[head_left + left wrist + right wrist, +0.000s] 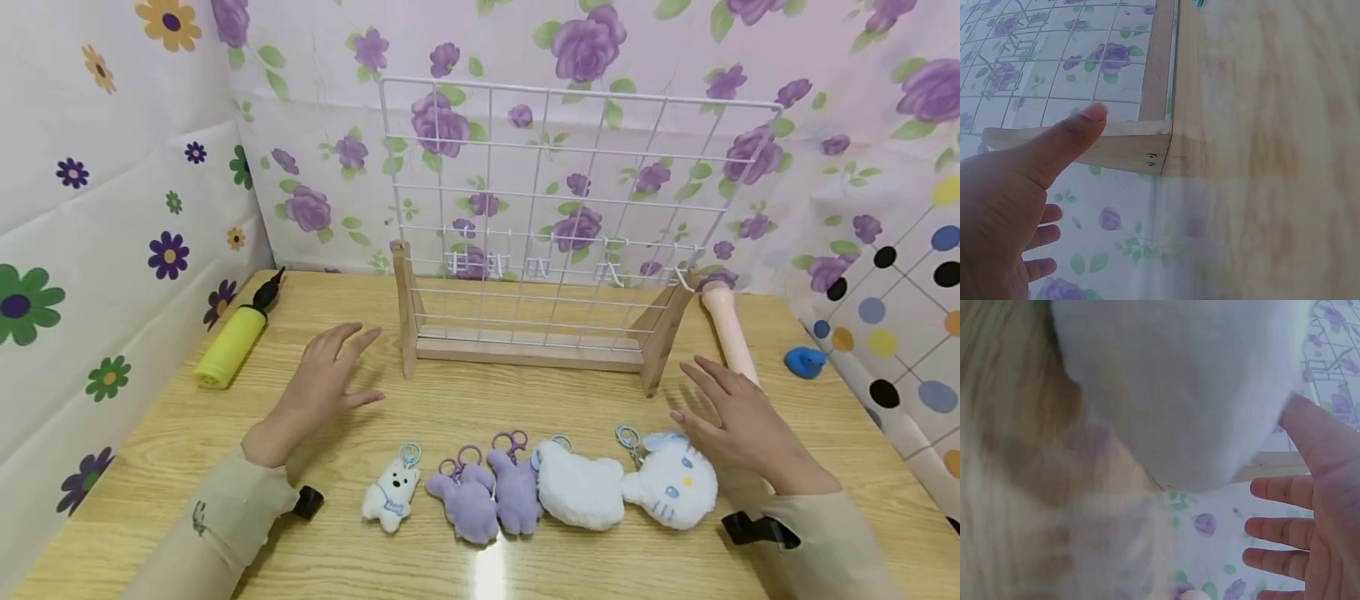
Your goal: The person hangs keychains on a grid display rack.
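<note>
My left hand (322, 383) is held over the table left of the rack, empty, thumb apart from the fingers; the left wrist view shows that thumb (1066, 140) in front of the wooden stand's end. My right hand (738, 417) hovers with spread fingers just beyond the white cat-faced plush keychain (677, 483), which fills much of the right wrist view. Along the front lie a white bear plush keychain (392, 493), two purple plush keychains (471, 505) and a fluffy white plush keychain (581, 487). Behind them stands a white wire grid rack (532, 196) with several hooks (536, 267).
A wooden base (525, 354) holds the grid upright. To the left lies a yellow hand pump (234, 343) with a black nozzle. On the right are a pale pink stick (729, 333) and a small blue toy (805, 362). Flowered cloth (330, 167) hangs behind the table.
</note>
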### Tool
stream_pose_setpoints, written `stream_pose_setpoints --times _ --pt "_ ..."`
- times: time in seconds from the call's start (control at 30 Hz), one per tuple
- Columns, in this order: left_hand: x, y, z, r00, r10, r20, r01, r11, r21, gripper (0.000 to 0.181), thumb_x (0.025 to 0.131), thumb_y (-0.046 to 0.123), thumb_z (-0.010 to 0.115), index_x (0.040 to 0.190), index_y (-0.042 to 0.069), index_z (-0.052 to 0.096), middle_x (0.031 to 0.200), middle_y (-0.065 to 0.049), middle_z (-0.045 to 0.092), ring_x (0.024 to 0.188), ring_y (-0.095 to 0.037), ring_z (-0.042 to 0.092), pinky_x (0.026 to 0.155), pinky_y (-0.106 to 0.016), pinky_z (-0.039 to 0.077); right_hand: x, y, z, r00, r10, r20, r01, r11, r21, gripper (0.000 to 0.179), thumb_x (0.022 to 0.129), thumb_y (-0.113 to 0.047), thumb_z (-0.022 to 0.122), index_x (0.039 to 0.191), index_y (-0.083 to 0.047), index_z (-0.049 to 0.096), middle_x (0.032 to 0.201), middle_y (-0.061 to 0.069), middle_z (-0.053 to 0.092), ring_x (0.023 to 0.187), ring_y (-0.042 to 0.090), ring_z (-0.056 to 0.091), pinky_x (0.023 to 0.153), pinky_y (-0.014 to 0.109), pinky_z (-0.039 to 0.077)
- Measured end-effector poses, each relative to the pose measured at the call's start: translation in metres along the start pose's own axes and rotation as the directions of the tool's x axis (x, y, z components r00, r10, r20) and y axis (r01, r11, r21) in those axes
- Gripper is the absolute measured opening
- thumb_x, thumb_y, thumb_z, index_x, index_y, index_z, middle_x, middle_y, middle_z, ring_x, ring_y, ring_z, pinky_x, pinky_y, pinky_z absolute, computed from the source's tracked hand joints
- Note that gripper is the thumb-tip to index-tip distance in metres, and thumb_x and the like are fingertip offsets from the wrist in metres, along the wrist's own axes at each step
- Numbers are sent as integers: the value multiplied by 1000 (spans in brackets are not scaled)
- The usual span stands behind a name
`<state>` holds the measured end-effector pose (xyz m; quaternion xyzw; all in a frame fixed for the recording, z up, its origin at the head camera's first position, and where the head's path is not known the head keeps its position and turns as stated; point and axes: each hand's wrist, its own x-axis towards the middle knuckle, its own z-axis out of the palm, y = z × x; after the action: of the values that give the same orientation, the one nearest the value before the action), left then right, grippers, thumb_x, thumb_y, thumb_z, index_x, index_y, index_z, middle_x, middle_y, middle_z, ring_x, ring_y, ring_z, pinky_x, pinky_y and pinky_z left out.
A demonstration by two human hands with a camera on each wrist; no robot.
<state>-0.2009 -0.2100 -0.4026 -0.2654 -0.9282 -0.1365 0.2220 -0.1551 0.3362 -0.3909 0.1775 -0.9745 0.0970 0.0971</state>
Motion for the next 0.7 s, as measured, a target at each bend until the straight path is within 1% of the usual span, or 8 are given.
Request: stream_pose_setpoints --times 0.17,0.3,0.4,0.57,0.63,0.7 --pt "1 1 2 999 13 -38 -13 1000 -9 88 66 32 87 139 7 44 133 -28 48 121 -45 46 101 -62 38 -1 -1 -5 1000 4 -10 -4 1000 -4 71 88 -44 65 142 -3 42 145 28 39 125 51 40 97 67 35" --pt "2 2 2 998 5 -56 -7 999 -37 87 66 30 87 139 5 45 132 -27 49 120 -44 47 100 -61 39 -1 -3 -10 1000 14 -3 -14 1000 5 72 88 -45 65 143 -4 42 145 27 39 124 51 41 96 68 36" --pt "4 2 3 997 -1 -76 -4 998 -70 87 66 27 88 139 5 45 131 -26 50 120 -43 48 100 -60 40 -1 -4 -14 1000 22 11 -22 1000 17 71 88 -45 66 143 -5 42 145 27 39 124 52 41 94 69 37" --pt "5 3 4 994 2 -111 -16 992 -126 88 65 23 89 138 4 45 129 -24 51 118 -41 49 98 -58 43 0 -10 -21 999 31 44 -33 999 43 69 89 -45 64 142 -6 43 145 26 40 125 51 41 95 68 38" --pt "6 3 5 993 -8 -117 -10 987 -159 87 65 22 89 138 4 45 128 -23 51 118 -40 48 98 -56 43 1 -13 -24 998 30 55 -33 998 49 68 90 -45 63 142 -5 44 145 25 40 126 50 41 96 68 38" --pt "8 4 5 993 -30 -113 7 980 -198 86 66 20 88 138 3 45 128 -22 51 118 -39 48 99 -56 43 2 -17 -27 998 23 54 -25 999 44 65 91 -45 62 140 -5 45 143 25 43 125 48 42 96 66 39"
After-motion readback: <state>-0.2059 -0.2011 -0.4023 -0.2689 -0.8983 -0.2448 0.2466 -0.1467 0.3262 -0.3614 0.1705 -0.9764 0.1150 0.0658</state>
